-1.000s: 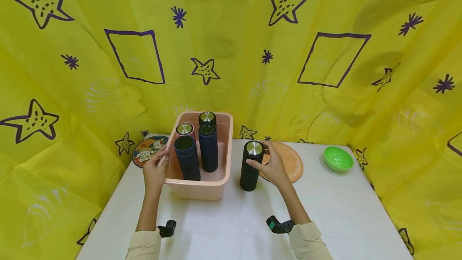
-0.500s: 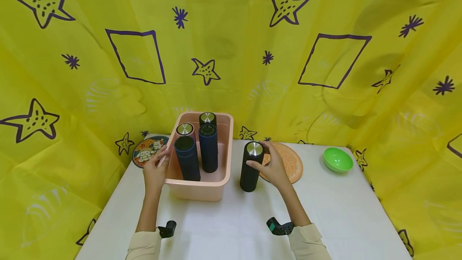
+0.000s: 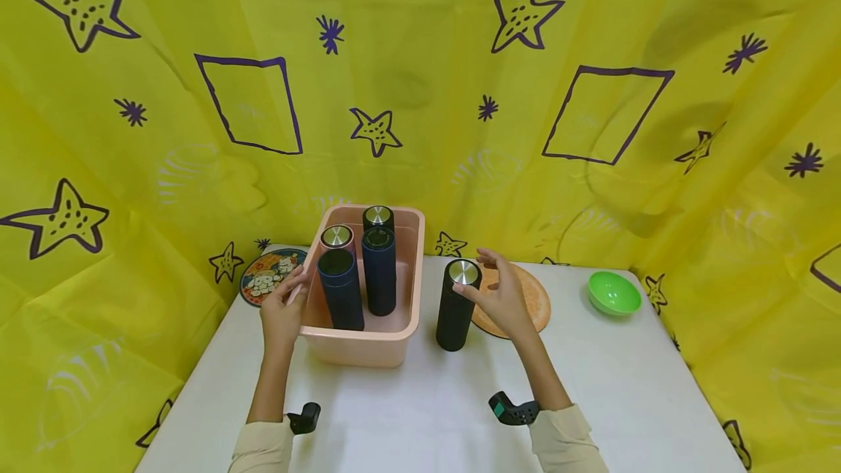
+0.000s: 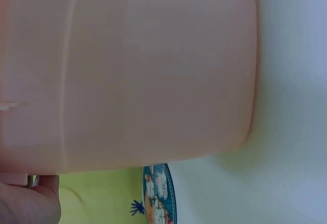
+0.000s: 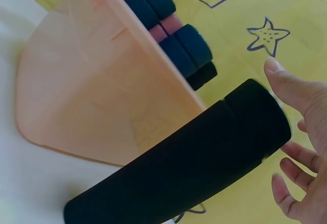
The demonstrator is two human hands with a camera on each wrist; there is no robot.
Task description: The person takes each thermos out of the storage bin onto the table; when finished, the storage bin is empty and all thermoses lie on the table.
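A peach plastic tub [image 3: 358,350] stands on the table, with several flasks upright inside. Two are dark blue flasks [image 3: 343,301], one is a pink flask [image 3: 337,236] with a steel-topped lid, and a black-capped flask [image 3: 377,217] is at the back. My left hand [image 3: 281,312] grips the tub's left rim; only part of it shows at the corner of the left wrist view. Right of the tub, a black flask [image 3: 453,323] with a steel-topped lid stands upright on the table. My right hand [image 3: 504,301] is around its lid, thumb and fingers spread apart, with gaps visible in the right wrist view.
An orange round mat [image 3: 535,298] lies behind the right hand. A green bowl [image 3: 614,293] is at the far right, and a patterned round mat [image 3: 259,279] lies left of the tub. Yellow curtain [image 3: 420,57] surrounds the white table [image 3: 407,422].
The right hand has loosened from the black flask: its fingers have spread and lifted away from the lid. The flask, the tub and the left hand stay in place.
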